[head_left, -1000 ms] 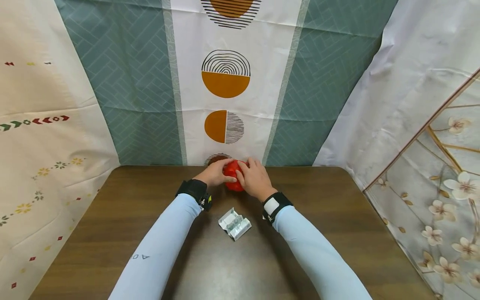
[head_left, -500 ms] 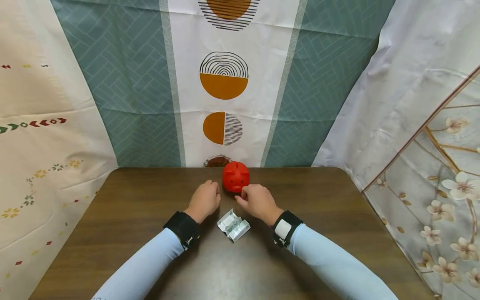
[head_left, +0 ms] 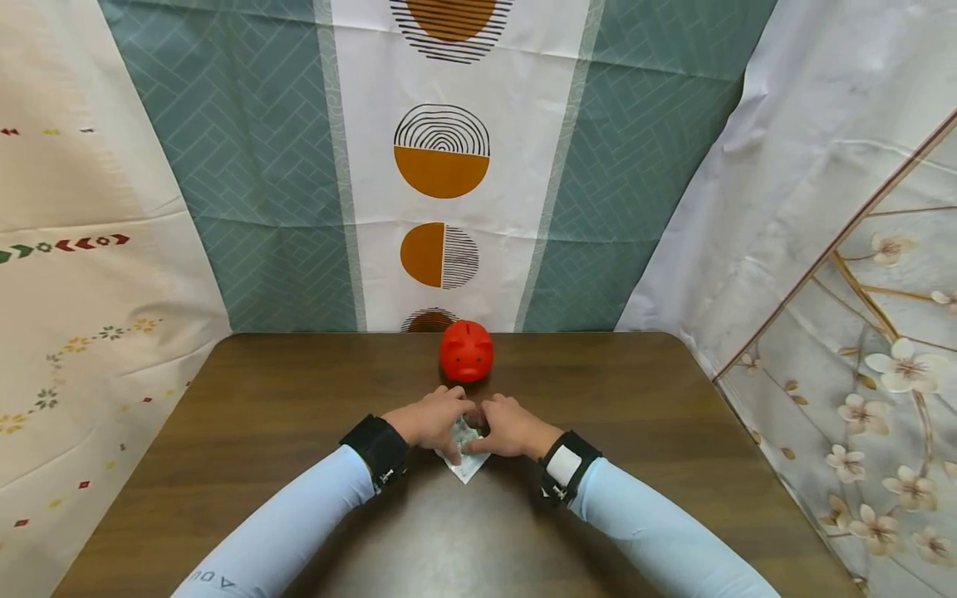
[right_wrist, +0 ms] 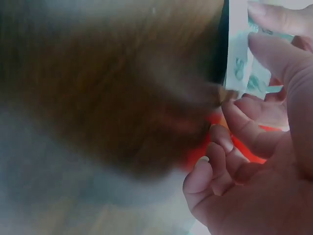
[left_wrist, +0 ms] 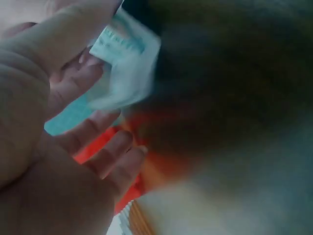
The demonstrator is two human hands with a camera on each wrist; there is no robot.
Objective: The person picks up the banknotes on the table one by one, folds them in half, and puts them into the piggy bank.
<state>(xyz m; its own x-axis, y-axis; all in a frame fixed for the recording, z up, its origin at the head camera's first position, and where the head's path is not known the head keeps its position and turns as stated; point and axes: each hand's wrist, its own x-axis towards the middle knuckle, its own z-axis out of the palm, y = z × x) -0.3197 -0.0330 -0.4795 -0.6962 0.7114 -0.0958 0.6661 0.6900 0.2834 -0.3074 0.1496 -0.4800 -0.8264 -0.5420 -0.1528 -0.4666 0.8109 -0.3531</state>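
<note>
A creased banknote (head_left: 467,470), pale with green print, is at the middle of the table, between my two hands in the head view. My left hand (head_left: 428,419) pinches its left side with thumb and fingers. From the right, my right hand (head_left: 512,427) holds the other side, the thumb on the near face. In the left wrist view the note (left_wrist: 131,73) stands up folded beside the fingers; the right wrist view shows its printed edge (right_wrist: 238,58) at the thumb. Fingers hide part of it. Just beyond the hands a red piggy bank (head_left: 466,351) faces me, upright.
The brown wooden table (head_left: 299,374) ends just behind the piggy bank, against a green and white patterned curtain (head_left: 284,166). A cream cloth (head_left: 90,291) hangs at the left and a floral cloth (head_left: 845,399) at the right.
Both hands were around the piggy bank, then drew back from it, and now have come together at the banknote and taken hold of it. The piggy bank stands uncovered.
</note>
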